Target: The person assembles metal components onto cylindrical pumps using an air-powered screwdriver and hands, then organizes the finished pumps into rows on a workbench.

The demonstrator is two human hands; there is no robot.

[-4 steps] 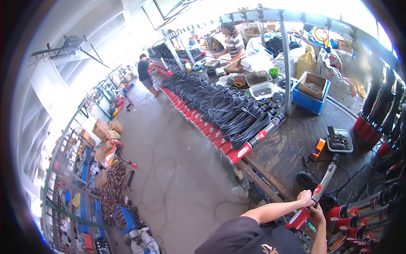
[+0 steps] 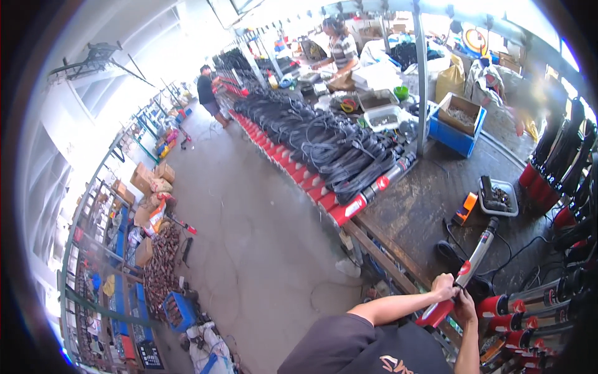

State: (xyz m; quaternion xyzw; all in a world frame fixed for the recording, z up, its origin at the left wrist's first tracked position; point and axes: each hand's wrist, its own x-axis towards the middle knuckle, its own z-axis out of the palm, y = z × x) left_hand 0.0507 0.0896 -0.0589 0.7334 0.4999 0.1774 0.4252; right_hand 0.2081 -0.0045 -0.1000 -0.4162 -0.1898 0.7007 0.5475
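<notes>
Gripping a long pump (image 2: pixel 464 277) with a red base and silver body, both hands are closed around its red end at about 5 o'clock in the head view: left hand (image 2: pixel 443 287) wraps it from the upper side, right hand (image 2: pixel 465 308) clasps from below, the two touching. Pump lies tilted on the dark workbench (image 2: pixel 423 206), red end toward the person, black tip pointing to 1 o'clock. Just past the tip sits a small grey tray (image 2: pixel 498 198) of dark parts, with an orange tool (image 2: pixel 465 208) beside it at 10 o'clock from the tip. Black cables (image 2: pixel 461 249) trail across the bench near the pump. More red-and-silver pumps (image 2: pixel 529 302) lie at 3 o'clock from the hands. A long row of pumps with coiled black cable (image 2: pixel 324 149) runs toward 11 o'clock. Blue crate (image 2: pixel 458 124) holding a cardboard box stands at 12 o'clock. Two other people, one in a dark shirt (image 2: pixel 207 90), one in a striped shirt (image 2: pixel 341 47), work far off.
</notes>
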